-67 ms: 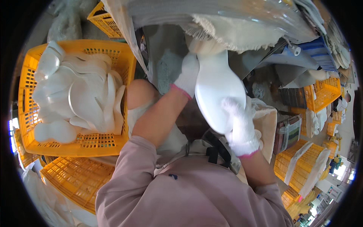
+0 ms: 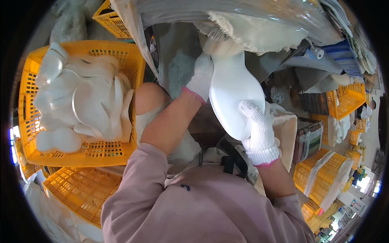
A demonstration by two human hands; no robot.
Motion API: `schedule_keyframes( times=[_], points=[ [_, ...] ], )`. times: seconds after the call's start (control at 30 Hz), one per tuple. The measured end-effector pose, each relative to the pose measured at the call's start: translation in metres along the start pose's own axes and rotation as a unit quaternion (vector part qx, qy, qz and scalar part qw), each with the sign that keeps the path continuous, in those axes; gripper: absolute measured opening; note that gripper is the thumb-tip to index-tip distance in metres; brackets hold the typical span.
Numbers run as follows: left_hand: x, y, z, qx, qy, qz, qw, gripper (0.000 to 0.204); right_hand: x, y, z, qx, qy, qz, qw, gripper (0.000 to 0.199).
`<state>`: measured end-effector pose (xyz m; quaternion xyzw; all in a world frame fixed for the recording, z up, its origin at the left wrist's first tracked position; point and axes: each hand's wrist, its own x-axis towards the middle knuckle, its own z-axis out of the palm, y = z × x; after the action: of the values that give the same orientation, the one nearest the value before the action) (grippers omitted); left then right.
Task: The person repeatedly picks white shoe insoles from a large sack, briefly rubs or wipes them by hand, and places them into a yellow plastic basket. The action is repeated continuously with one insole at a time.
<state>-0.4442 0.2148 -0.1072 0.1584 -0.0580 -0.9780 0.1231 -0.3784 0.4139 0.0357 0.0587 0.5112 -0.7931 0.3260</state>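
A smooth white shoe sole (image 2: 231,87) is held lengthwise in front of me, its broad end toward my body. My right hand (image 2: 258,131), in a white knit glove with a pink cuff, grips that near end, the thumb on top and the other fingers underneath. Along the left edge near the far end, my left hand (image 2: 200,77) is closed on the sole in a matching glove; its fingers are partly hidden. The sole's far end meets a blurred tan wheel (image 2: 222,46) below a frayed cream cloth (image 2: 259,34), which hides part of the contact.
A yellow crate (image 2: 81,160) heaped with white soles (image 2: 93,107) stands at my left, above another yellow crate (image 2: 83,194). Plastic sheeting (image 2: 174,12) hangs over the wheel. To the right are a cream-lined box (image 2: 285,131) and stacked yellow crates (image 2: 320,174).
My right thumb has shifted slightly and shows more sharply on the sole. The sole and both hands stay almost in the same place.
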Motion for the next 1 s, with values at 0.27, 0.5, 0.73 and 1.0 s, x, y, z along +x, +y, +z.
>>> schedule_keyframes(
  times=[0.27,0.5,0.73,1.0],
  points=[
    [-0.041,-0.007,0.017,-0.006,0.006,-0.025,1.0,0.046,-0.025,-0.007,-0.013,-0.157,0.066,0.096,0.981,0.049],
    [-0.008,-0.004,0.018,-0.049,0.048,-0.037,0.997,0.043,-0.006,0.0,-0.01,-0.114,0.008,0.02,0.993,0.044],
    [-0.025,-0.004,0.028,0.096,0.08,-0.022,0.992,0.041,-0.018,0.005,-0.026,-0.195,0.016,0.015,0.98,0.035],
    [-0.037,-0.01,0.028,0.053,-0.011,0.014,0.998,0.045,-0.026,0.0,-0.016,-0.228,0.101,0.085,0.965,0.045]
  ],
)
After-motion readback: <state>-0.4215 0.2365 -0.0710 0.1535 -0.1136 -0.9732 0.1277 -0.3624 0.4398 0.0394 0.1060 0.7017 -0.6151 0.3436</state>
